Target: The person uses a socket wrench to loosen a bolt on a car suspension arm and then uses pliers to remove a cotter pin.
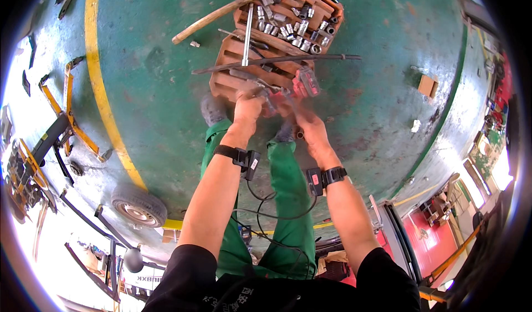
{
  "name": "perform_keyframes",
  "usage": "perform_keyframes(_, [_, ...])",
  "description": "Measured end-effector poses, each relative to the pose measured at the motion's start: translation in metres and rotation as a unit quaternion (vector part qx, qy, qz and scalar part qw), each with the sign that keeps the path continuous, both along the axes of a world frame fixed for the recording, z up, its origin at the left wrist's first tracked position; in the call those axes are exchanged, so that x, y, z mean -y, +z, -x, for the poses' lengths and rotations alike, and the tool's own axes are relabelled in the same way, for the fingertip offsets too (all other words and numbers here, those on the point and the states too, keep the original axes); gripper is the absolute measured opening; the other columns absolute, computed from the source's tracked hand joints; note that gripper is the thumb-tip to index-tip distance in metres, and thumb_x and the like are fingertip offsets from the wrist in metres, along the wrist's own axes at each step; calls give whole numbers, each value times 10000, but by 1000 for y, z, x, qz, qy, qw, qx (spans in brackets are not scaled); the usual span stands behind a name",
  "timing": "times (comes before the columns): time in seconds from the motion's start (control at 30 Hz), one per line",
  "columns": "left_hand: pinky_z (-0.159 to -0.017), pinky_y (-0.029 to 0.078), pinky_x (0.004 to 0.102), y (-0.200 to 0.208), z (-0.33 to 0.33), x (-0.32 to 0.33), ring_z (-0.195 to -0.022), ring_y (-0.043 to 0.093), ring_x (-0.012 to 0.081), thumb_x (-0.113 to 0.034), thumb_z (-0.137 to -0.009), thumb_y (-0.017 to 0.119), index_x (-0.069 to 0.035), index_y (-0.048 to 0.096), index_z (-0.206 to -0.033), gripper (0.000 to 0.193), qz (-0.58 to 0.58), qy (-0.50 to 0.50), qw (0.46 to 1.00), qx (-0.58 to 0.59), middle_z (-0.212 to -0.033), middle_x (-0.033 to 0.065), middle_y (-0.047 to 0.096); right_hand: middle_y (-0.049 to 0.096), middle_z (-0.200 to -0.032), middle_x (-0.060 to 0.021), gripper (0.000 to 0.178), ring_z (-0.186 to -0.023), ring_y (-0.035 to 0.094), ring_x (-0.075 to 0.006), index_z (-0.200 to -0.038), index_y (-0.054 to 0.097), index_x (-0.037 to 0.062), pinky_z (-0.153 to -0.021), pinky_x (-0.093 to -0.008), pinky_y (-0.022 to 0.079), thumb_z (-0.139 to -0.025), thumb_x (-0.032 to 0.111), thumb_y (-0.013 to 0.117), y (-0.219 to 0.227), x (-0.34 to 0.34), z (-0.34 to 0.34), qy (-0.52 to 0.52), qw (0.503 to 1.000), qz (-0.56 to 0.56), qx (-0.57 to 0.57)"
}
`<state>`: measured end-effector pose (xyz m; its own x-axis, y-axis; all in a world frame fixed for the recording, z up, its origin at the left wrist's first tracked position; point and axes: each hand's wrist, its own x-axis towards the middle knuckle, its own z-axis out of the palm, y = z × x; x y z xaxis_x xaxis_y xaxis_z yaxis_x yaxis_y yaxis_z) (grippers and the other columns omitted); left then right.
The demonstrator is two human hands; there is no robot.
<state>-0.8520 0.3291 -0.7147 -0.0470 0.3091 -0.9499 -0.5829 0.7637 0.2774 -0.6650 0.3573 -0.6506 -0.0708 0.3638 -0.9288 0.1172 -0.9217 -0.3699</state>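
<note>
My left hand (248,108) is closed at the near edge of an orange tool case (221,83). Its fingers are blurred, and what they grip is not clear. Beside it my right hand (313,133) has its fingers closed around a red-and-black cordless power tool (306,83), mostly hidden and smeared by motion. A dark socket (300,135) shows next to the right hand. Across the open case lies a long thin dark bar (332,57). A shiny steel bar (247,37) rests near several loose metal sockets (302,41) in the far half.
A wooden-handled hammer (213,17) lies over the case's far left corner. On the green floor are a small cardboard box (427,86) at right, a wheel (138,205) at lower left and yellow metal stands (68,93) beyond a yellow line. Cables (277,216) hang between my wrists.
</note>
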Motion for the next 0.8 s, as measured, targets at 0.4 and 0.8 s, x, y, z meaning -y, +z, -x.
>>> perform_keyframes(0.4, [-643, 502, 271, -15, 2, -7, -707, 611, 113, -253, -919, 643, -77, 646, -1090, 245, -29, -28, 999, 18, -842, 0, 653, 645, -919, -64, 259, -661, 571, -118, -1194, 590, 31, -571, -258, 437, -940, 74, 561, 56, 17, -16, -52, 998, -39, -21])
perform_keyframes(0.8, [-686, 514, 302, -11, 0, 5, -761, 609, 157, -74, -865, 577, -37, 616, -1145, 285, -28, -5, 999, 25, -886, 31, 644, 653, -946, -55, 276, -704, 577, -110, -1199, 586, 32, -604, -249, 455, -928, 82, 584, 69, 42, -29, -81, 996, -21, -31])
